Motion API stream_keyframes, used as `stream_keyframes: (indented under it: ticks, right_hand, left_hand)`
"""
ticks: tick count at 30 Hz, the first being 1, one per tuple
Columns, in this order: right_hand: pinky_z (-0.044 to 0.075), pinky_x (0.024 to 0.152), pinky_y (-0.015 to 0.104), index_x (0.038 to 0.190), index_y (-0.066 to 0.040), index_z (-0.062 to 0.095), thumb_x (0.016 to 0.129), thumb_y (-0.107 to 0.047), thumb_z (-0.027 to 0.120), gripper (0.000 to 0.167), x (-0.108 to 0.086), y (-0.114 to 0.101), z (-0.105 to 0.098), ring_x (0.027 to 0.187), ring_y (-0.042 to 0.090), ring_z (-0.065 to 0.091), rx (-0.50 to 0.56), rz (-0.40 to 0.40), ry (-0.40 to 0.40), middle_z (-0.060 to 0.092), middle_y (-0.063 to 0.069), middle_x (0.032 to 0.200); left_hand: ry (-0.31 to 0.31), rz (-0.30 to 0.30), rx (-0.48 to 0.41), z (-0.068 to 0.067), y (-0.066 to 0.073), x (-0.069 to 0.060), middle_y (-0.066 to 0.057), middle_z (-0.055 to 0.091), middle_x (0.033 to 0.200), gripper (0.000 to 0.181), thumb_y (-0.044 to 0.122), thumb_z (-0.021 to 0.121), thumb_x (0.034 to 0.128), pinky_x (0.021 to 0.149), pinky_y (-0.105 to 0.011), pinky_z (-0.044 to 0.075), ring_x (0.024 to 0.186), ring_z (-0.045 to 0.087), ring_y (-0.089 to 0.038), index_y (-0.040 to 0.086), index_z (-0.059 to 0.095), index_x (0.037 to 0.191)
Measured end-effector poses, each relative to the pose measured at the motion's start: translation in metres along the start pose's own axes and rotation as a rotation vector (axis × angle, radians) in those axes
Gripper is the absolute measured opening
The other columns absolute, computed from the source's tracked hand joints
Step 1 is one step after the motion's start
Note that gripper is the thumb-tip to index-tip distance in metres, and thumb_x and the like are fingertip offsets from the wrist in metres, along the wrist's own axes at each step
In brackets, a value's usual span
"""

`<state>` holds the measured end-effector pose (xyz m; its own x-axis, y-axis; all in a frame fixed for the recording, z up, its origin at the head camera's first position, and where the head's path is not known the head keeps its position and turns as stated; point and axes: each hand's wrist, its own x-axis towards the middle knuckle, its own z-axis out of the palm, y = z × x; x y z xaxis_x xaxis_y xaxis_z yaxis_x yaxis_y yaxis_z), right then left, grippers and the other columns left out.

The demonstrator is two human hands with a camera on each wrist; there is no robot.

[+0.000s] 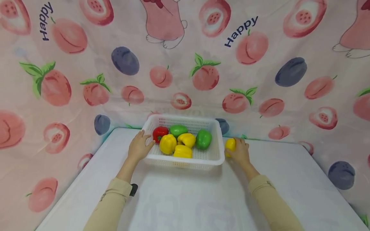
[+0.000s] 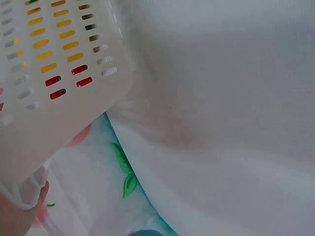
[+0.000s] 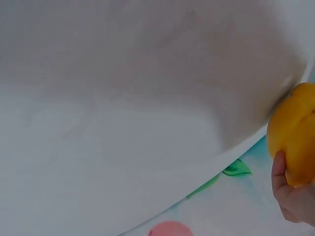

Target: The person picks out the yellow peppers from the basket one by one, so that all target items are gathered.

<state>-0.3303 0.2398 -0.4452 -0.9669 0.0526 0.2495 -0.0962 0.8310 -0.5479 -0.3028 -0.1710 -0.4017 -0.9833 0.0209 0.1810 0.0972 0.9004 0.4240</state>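
Note:
A white plastic basket point(image 1: 179, 163) stands on the table near the back, with several bell peppers inside. They are a red pepper point(image 1: 160, 133) at the left, green peppers point(image 1: 203, 139) and yellow peppers point(image 1: 168, 144). My left hand point(image 1: 139, 147) holds the basket's left rim; in the left wrist view, part of that hand point(image 2: 17, 216) shows at the rim's corner. Just outside the basket's right side, my right hand point(image 1: 240, 150) grips another yellow bell pepper point(image 1: 230, 147). The right wrist view shows this pepper point(image 3: 295, 130) with a finger against its side.
The white tabletop point(image 1: 185, 199) stretches in front of the basket and to both sides. Close behind the basket hangs a pink fruit-print cloth point(image 1: 179, 57), which also runs along the left and right sides of the table.

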Motion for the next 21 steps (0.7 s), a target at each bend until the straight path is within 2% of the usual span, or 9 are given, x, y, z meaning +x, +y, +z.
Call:
stream_keyframes:
  ticks: [3, 8, 13, 21]
  right_hand:
    - [0.044, 0.091, 0.061, 0.138, 0.007, 0.036, 0.082, -0.022, 0.064, 0.069, 0.004, 0.001, 0.000, 0.114, 0.052, 0.036, 0.025, 0.033, -0.012, 0.034, 0.032, 0.137]
    - [0.042, 0.093, 0.060, 0.138, 0.008, 0.034, 0.083, -0.022, 0.063, 0.069, 0.007, 0.002, 0.003, 0.116, 0.053, 0.034, 0.045, 0.043, -0.030, 0.034, 0.033, 0.138]
    - [0.041, 0.094, 0.061, 0.137, 0.009, 0.033, 0.083, -0.019, 0.063, 0.068, 0.009, 0.002, 0.005, 0.118, 0.053, 0.034, 0.062, 0.072, -0.020, 0.035, 0.033, 0.136]
    - [0.035, 0.102, 0.063, 0.138, 0.008, 0.034, 0.084, -0.019, 0.062, 0.066, 0.012, 0.003, 0.006, 0.126, 0.053, 0.031, 0.090, 0.089, -0.019, 0.028, 0.033, 0.141]
  left_hand:
    - [-0.001, -0.001, -0.002, 0.000, 0.000, 0.001, -0.027, 0.031, 0.149, 0.051, 0.035, 0.050, 0.0936, 0.113, -0.057, 0.023, 0.140, 0.025, -0.041, -0.001, 0.053, 0.130]
    - [-0.006, -0.011, -0.004, 0.002, -0.001, 0.001, -0.027, 0.032, 0.148, 0.051, 0.034, 0.051, 0.0934, 0.113, -0.057, 0.023, 0.140, 0.026, -0.041, -0.001, 0.053, 0.130]
    - [-0.007, -0.010, -0.009, 0.003, -0.001, 0.000, -0.026, 0.032, 0.149, 0.051, 0.035, 0.051, 0.0933, 0.113, -0.057, 0.023, 0.140, 0.026, -0.041, 0.000, 0.053, 0.130]
    - [-0.005, -0.022, -0.005, 0.001, 0.000, 0.001, -0.026, 0.031, 0.149, 0.052, 0.035, 0.052, 0.0931, 0.113, -0.057, 0.023, 0.140, 0.025, -0.040, 0.000, 0.052, 0.131]
